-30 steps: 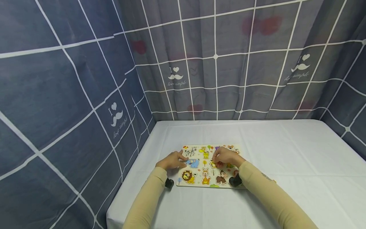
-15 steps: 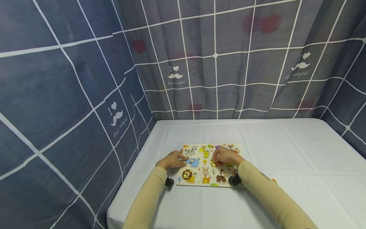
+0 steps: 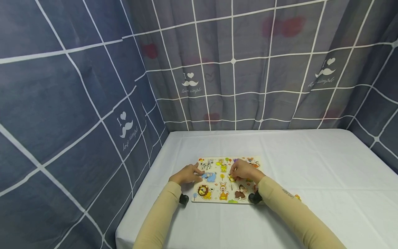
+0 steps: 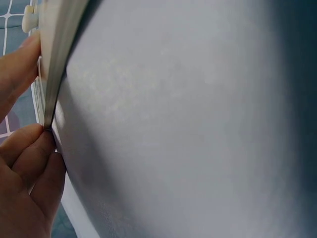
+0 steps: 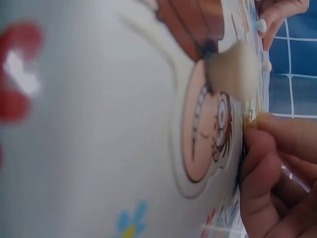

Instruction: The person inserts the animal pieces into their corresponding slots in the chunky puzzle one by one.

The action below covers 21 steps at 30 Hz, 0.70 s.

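A wooden animal puzzle board (image 3: 216, 191) lies on the white table, with the blue elephant (image 3: 209, 177) and the lion (image 3: 203, 191) among its pictures. My left hand (image 3: 186, 174) rests at its left side; in the left wrist view, fingertips (image 4: 43, 141) touch the board's edge while another finger lies over its face. Near the middle of the board, my right hand (image 3: 245, 170) pinches a small yellow puzzle piece (image 3: 231, 178), largely hidden by the fingers. A monkey piece (image 5: 198, 134) with a pale peg knob (image 5: 235, 72) shows large in the right wrist view.
Black wrist cameras sit under both wrists, the left one (image 3: 184, 199) beside the board and the right one (image 3: 255, 197) over its lower right part. A small orange thing (image 3: 297, 196) peeks out beside the right sleeve. Dark checked curtains (image 3: 217, 79) hang behind the table.
My right hand has shifted slightly over the yellow piece, and a bit more of the board's upper right picture shows. The left hand and the board stay in place.
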Available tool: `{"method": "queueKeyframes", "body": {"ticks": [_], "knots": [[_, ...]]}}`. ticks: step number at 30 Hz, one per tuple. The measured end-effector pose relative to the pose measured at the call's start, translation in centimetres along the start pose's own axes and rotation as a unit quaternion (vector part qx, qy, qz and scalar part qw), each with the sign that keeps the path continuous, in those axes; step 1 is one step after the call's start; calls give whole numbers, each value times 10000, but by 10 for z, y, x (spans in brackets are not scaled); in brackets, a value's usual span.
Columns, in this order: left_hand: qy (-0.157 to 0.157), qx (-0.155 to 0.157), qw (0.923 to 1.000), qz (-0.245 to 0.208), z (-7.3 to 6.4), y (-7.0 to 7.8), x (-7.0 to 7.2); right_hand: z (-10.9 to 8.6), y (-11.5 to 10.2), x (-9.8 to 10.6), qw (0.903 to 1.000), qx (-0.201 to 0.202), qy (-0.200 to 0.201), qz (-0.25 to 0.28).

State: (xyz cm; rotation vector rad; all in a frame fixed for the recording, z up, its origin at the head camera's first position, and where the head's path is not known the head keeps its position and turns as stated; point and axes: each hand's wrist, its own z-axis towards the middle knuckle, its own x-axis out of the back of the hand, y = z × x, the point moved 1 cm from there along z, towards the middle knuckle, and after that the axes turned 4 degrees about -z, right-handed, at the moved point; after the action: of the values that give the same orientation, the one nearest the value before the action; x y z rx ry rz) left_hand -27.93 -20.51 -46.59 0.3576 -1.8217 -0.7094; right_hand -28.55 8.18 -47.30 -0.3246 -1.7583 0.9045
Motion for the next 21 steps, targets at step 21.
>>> {"method": "queueKeyframes", "body": {"ticks": [21], "knots": [[1, -39, 10000, 77, 2, -2, 0, -19, 1, 4, 9986, 48, 291, -438]]}}
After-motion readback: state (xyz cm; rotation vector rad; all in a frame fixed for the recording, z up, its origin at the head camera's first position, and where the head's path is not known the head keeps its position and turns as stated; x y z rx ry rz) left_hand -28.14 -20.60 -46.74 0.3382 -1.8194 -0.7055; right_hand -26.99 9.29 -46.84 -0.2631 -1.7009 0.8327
